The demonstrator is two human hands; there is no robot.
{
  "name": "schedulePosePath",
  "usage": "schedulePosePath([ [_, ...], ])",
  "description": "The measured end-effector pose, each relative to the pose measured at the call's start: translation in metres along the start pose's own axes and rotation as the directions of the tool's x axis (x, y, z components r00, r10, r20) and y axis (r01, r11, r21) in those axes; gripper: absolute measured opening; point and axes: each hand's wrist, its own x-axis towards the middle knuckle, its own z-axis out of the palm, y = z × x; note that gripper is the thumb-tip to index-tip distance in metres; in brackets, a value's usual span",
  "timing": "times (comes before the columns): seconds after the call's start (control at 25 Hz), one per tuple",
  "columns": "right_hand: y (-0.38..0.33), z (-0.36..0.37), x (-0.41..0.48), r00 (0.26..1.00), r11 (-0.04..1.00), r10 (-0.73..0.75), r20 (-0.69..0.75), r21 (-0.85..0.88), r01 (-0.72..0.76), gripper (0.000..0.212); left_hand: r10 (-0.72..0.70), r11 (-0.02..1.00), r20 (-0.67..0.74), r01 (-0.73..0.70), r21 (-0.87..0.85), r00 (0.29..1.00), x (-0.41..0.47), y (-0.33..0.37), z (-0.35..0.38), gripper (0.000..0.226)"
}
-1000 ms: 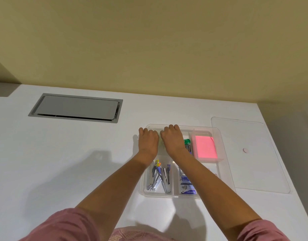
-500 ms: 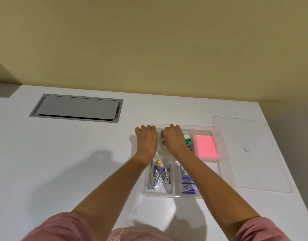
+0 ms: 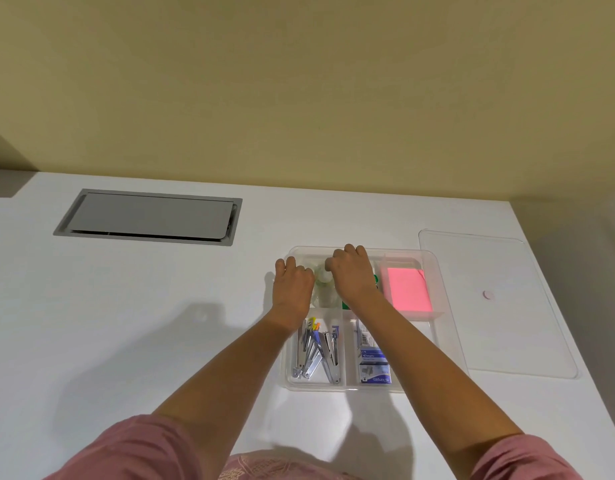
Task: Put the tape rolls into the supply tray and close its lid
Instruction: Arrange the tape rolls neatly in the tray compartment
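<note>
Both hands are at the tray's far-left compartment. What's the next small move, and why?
Probably lift both hands clear. The left hand and right hand flank clear tape rolls already inside the tray, while the lid lies flat on the desk beside it.

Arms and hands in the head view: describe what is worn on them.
Both forearms are bare from sleeve to fingertips. The left hand and right hand show no gloves, rings, watch or bands. Short dusty-pink sleeves cover the upper arms; the pink fabric between them has a faint pale pattern.
</note>
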Motion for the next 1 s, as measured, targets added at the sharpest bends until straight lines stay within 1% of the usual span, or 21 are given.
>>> schedulePosePath([
  [0.08,0.0,0.001,0.0,1.0,0.999,-0.026,-0.003,0.02,0.026,0.038,0.013,1.0,-0.008,-0.013,0.003,1.0,0.0,0.0,0.001,0.026],
  [0.16,-0.002,0.003,0.0,0.996,0.995,-0.087,0.005,0.039,0.087,0.04,0.015,1.0,-0.019,-0.015,-0.019,1.0,-0.001,0.0,0.002,0.025],
  [0.28,-0.005,0.009,0.0,0.984,0.984,-0.175,0.039,0.021,0.175,0.039,0.015,0.999,-0.026,-0.016,-0.036,1.0,-0.002,-0.001,0.005,0.026],
  [0.4,-0.006,0.014,-0.003,0.979,0.981,-0.195,0.066,0.022,0.194,0.041,0.021,0.999,-0.023,-0.021,-0.029,1.0,-0.002,-0.002,0.005,0.025],
  [0.56,-0.006,0.02,-0.007,0.975,0.978,-0.206,0.087,0.009,0.206,0.035,0.019,0.999,-0.028,-0.02,-0.037,0.999,-0.004,-0.001,0.008,0.026],
  [0.68,-0.007,0.022,-0.009,0.979,0.982,-0.187,0.076,0.018,0.187,0.034,0.022,1.0,-0.028,-0.023,-0.02,0.999,-0.004,-0.001,0.009,0.025],
  [0.76,-0.006,0.019,-0.006,0.991,0.989,-0.126,0.034,0.083,0.123,0.035,0.023,1.0,-0.039,-0.023,-0.014,0.999,-0.002,-0.002,0.008,0.024],
  [0.84,-0.004,0.015,-0.002,0.998,0.992,-0.069,-0.004,0.105,0.069,0.038,0.021,0.999,-0.047,-0.022,-0.023,0.999,0.0,-0.003,0.008,0.021],
  [1.0,0.002,0.012,0.002,0.999,0.992,-0.024,-0.039,0.125,0.029,0.042,0.02,0.999,-0.056,-0.022,-0.034,0.998,0.005,-0.005,0.007,0.018],
])
